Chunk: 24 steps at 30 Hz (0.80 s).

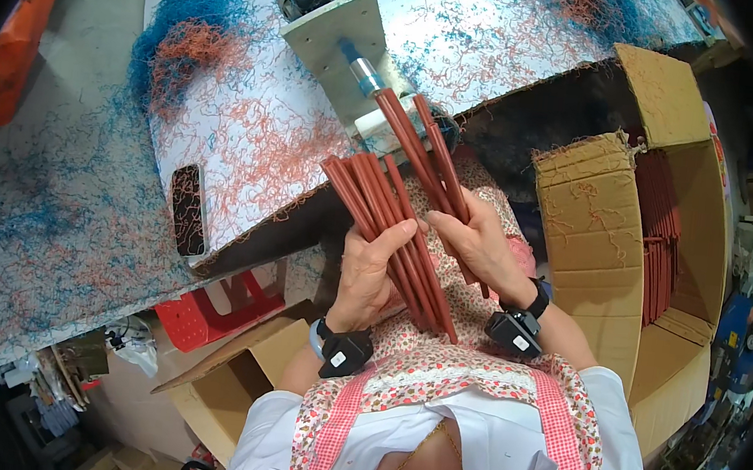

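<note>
Both forearms enter from the lower edge and rise in front of a floral apron [436,368] with pink checked straps, each wrist wearing a black band with a small device. The left hand [365,275] is raised palm toward the body, fingers curled and thumb pressed across a fanned bundle of red rods [387,218], which it grips near their lower third; the rods spread upward and to the left of the hand, their lower ends reaching down past the palm toward the apron. The right hand [482,245] is closed around two separate red rods [421,144], fingers wrapped and thumb on top, just beside the left hand and touching the bundle's edge. These two rods slant up and to the left, their upper ends meeting a metal nozzle [366,75] on a pale mounting plate [337,36] fixed to the worktable [250,132], whose surface is littered with blue and red shavings. To the person's right stands an open cardboard box [590,228], flaps up, holding a stack of red rods of the same kind [657,235] laid lengthwise along its inner wall. A second cardboard box [227,375] sits lower left, its contents not visible, near a red plastic stool [206,309] under the table.
</note>
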Available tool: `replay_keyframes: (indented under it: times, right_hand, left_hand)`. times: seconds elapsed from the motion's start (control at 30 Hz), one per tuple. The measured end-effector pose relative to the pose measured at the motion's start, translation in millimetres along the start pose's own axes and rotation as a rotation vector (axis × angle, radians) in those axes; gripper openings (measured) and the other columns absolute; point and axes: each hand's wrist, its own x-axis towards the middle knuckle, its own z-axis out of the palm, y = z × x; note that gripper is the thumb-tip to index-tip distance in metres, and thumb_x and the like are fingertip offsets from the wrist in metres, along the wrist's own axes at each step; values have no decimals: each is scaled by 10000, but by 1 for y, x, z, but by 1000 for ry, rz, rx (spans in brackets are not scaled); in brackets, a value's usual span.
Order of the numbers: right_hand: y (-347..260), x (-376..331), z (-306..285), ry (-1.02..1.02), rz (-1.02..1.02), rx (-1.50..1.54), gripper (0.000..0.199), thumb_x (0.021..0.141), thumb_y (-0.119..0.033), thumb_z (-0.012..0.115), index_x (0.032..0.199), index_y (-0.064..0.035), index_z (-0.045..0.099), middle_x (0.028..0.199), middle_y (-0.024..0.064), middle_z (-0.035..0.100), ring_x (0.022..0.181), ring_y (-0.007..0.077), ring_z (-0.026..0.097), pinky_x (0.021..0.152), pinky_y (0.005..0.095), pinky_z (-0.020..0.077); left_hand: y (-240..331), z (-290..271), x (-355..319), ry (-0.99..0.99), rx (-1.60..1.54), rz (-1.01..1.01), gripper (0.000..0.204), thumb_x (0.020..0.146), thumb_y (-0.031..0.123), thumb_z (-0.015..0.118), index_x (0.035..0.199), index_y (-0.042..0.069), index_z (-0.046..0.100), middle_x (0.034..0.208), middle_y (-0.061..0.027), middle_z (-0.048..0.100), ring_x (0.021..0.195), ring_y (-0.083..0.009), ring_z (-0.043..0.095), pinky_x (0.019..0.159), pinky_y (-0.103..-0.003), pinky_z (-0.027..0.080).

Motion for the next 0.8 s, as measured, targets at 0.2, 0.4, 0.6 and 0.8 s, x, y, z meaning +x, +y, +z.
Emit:
replay_keyframes:
  times: [0.2,0.4,0.6,0.8]
  right_hand:
    - [8,-9,2,-10,47,129,316,871,-93,604,1162,-1,521,707,13,577,563,73,551,486,218,430]
    - [7,-14,6,19,31,155,389,860,-68,638,1217,2,501,843,14,605,640,60,550,546,208,447]
    - [3,11,9,83,-14,185,253,882,-83,607,1114,14,579,821,1,602,647,54,536,559,216,454]
    - [-7,-10,2,15,59,25,189,860,-87,620,1011,23,590,786,33,622,680,74,576,582,234,467]
  left_hand:
    - [14,14,20,45,32,140,238,853,63,661,1065,-2,576,897,-110,674,817,-183,658,717,-311,559]
    - [12,20,30,-40,0,109,210,914,124,628,1074,-1,576,994,-74,643,888,-151,650,807,-281,530]
    - [-15,1,7,-39,-26,-9,367,890,146,644,1204,7,515,1066,-102,609,945,-184,628,781,-331,561]
    - [-21,-3,-11,-11,-20,-156,259,878,89,638,1119,14,584,990,-55,631,834,-125,629,696,-276,550]
